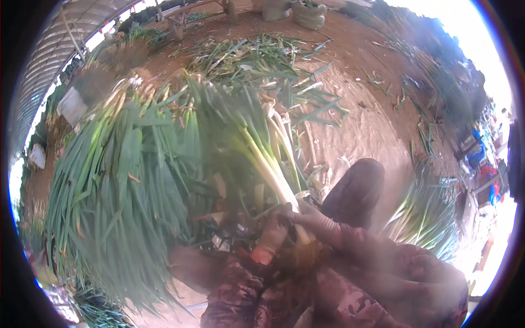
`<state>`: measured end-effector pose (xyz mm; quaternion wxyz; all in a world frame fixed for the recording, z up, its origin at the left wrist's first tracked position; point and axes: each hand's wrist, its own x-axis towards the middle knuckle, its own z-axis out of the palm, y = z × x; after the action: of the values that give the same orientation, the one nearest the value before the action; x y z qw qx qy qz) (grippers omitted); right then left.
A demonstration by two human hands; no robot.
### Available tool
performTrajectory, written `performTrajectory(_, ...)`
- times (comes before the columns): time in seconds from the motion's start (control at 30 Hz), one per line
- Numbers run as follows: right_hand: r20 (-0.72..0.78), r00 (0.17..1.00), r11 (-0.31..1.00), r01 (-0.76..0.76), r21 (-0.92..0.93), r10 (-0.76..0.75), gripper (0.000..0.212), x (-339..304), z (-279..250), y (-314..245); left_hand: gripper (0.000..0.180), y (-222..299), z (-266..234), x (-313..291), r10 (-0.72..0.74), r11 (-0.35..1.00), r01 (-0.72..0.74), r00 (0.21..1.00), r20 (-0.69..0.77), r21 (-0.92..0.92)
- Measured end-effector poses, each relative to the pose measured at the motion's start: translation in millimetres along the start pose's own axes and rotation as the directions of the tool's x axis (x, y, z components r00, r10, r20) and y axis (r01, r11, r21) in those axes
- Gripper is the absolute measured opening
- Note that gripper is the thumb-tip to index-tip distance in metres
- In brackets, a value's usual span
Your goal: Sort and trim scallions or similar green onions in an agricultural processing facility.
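Note:
A few long green onions (pixel 269 170) slant across in front of me, white stems toward me and green leaves pointing away. My right hand (pixel 316 220) is closed round their white stems, just above the bushy brown roots (pixel 307 255). Against the left side of the same stems, my left hand (pixel 273 230) is closed, its fingertips meeting the right hand; its grip is partly hidden. Some dry, pale outer leaves (pixel 280 121) hang along the bunch. Haze blurs the picture around the hands.
To my left lies a large heap of green onions (pixel 120 164). Trimmed leaves (pixel 246 57) litter the dirt floor (pixel 355 120) ahead. More green onions (pixel 424 218) lie at the right, beyond my knee (pixel 355 188). Sacks (pixel 309 15) and a wooden bench (pixel 191 12) stand farther off.

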<state>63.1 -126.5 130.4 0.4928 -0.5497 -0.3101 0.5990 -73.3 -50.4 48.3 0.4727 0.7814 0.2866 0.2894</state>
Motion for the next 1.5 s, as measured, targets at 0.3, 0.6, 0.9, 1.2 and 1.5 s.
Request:
performTrajectory(0.3, 0.075, 0.997, 0.959, -0.001, -0.284, 0.023, 0.065, 17, -9, -5, 0.034, 12, -67, 71, -0.305, 0.9, 0.412, 0.83, 0.468, -0.144)
performTrajectory(0.6, -0.187, 0.831, 0.311, -0.018, -0.95, -0.525, 0.067, -125, -141, -26, 0.047, 40, -20, 225, -0.17, 0.161, 0.537, 0.841, 0.513, -0.828)
performTrajectory(0.9, -0.953, -0.128, 0.862, -0.472, -0.186, -0.276, 0.073, -276, -267, 161, 0.055, 282, 128, 235, 0.448, 0.777, -0.023, 0.723, 0.526, -0.63)
performTrajectory(1.2, -0.807, -0.129, 0.748, -0.314, 0.585, 0.576, 0.083, -332, -297, 255, 0.051, -73, -25, 190, -0.198, 0.828, 0.44, 0.81, 0.552, -0.349)
performTrajectory(1.5, -0.907, -0.188, 0.68, -0.609, 0.408, 0.376, 0.067, -309, -279, 240, 0.055, -97, -91, 160, -0.05, 0.999, 0.037, 0.647, 0.761, 0.034)
